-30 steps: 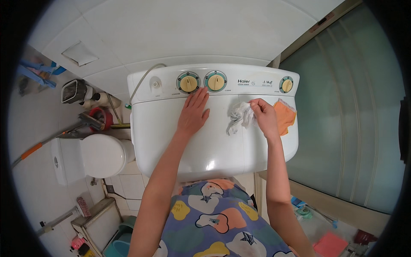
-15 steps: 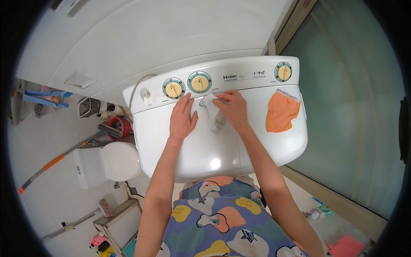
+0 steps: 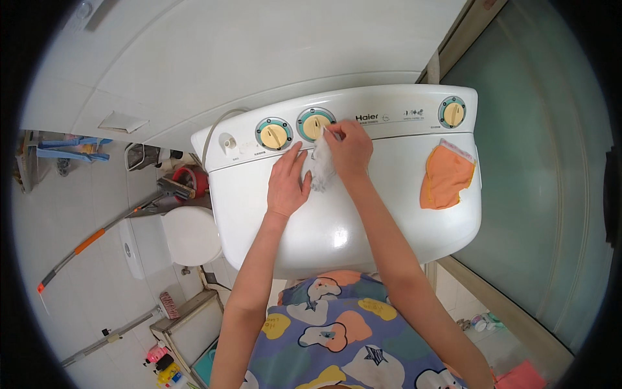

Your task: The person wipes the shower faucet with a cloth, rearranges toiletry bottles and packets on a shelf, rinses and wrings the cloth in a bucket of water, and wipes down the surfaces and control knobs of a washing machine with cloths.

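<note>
A white twin-tub washing machine [image 3: 376, 214] stands in front of me, its lid closed. My right hand [image 3: 350, 150] pinches the upper edge of a small, thin white cloth with grey marks [image 3: 322, 170], just below the middle yellow dial [image 3: 316, 126]. The lower part of the cloth hangs down over the lid; its exact kind cannot be made out. To the left of it, my left hand [image 3: 287, 184] lies on the lid with its fingers stretched toward the panel, its thumb close to the cloth. An orange cloth piece with a pale band [image 3: 447, 176] lies flat on the lid's right side.
Two more yellow dials [image 3: 273, 135] [image 3: 453, 113] sit on the panel. On the left are a white toilet [image 3: 189, 235], a mop with an orange-grey handle [image 3: 89, 242] and a red bucket [image 3: 194, 180]. A frosted glass door [image 3: 538, 168] stands on the right.
My right hand has lifted the cloth's upper edge, and the cloth now hangs more stretched out. My left hand stays on the lid. The whole view has shifted slightly.
</note>
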Available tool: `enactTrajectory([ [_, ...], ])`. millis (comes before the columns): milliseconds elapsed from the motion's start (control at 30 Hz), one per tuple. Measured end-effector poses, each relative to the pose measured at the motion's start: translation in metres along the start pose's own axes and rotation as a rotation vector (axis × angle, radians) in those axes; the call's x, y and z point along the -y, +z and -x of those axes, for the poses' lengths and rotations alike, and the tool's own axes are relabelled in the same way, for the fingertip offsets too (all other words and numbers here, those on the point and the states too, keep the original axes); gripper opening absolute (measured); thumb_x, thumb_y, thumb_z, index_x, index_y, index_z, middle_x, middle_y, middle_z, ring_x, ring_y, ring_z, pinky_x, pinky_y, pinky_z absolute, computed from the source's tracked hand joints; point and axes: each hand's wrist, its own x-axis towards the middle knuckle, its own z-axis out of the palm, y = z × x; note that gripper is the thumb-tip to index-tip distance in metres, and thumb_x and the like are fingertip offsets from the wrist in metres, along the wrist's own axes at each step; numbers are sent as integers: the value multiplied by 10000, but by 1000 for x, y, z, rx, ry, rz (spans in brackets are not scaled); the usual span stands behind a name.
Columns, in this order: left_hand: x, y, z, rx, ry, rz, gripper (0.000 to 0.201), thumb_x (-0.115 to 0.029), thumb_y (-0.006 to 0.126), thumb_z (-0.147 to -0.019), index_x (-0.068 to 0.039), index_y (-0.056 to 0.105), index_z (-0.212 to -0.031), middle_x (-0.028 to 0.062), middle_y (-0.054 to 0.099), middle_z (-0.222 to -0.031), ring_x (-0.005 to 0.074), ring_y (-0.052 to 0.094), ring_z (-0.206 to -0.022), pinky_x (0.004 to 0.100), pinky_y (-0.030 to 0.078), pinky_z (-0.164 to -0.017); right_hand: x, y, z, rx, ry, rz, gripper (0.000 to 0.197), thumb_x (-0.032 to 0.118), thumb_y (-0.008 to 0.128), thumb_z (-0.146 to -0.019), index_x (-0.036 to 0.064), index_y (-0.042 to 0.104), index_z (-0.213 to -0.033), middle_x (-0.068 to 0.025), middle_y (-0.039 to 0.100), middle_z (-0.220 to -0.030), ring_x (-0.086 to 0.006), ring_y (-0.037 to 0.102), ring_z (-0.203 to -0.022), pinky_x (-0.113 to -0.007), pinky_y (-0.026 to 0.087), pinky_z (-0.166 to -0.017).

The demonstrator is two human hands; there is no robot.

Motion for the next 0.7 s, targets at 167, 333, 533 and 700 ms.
enactTrajectory([
  [167, 5, 0, 1, 15, -6, 16, 488, -77, 629, -756, -23, 545, -1234, 132, 452, -1374, 319, 473, -1194, 398, 392, -1005, -3, 3, 8, 29, 6, -18, 68, 73, 710, -712, 76, 656, -753, -38, 610, -780, -227, 604, -651, -342, 476, -603],
  [333, 5, 0, -1, -8, 8, 43, 495, -80, 632, -759, -27, 537, -1242, 120, 445, -1381, 317, 467, -1203, 398, 392, -1006, 12, 1, -15, 5, -35, -33, 67, 60, 714, -718, 56, 664, -762, -68, 607, -766, -218, 601, -636, -329, 479, -602],
  [533, 5, -3, 3, 70, 10, 5, 483, -122, 604, -801, 11, 504, -1255, 83, 387, -1419, 270, 424, -1237, 393, 356, -1033, 6, 1, 5, 6, 50, -46, 76, 66, 718, -726, 49, 672, -785, -73, 601, -769, -210, 601, -668, -320, 479, -632],
  [700, 5, 0, 1, 42, 48, 7, 479, -120, 613, -791, 19, 515, -1239, 83, 380, -1422, 262, 421, -1240, 386, 357, -1032, 14, 3, -16, 15, -30, 41, 75, 62, 714, -738, 50, 680, -804, -61, 595, -775, -204, 599, -680, -312, 481, -654],
])
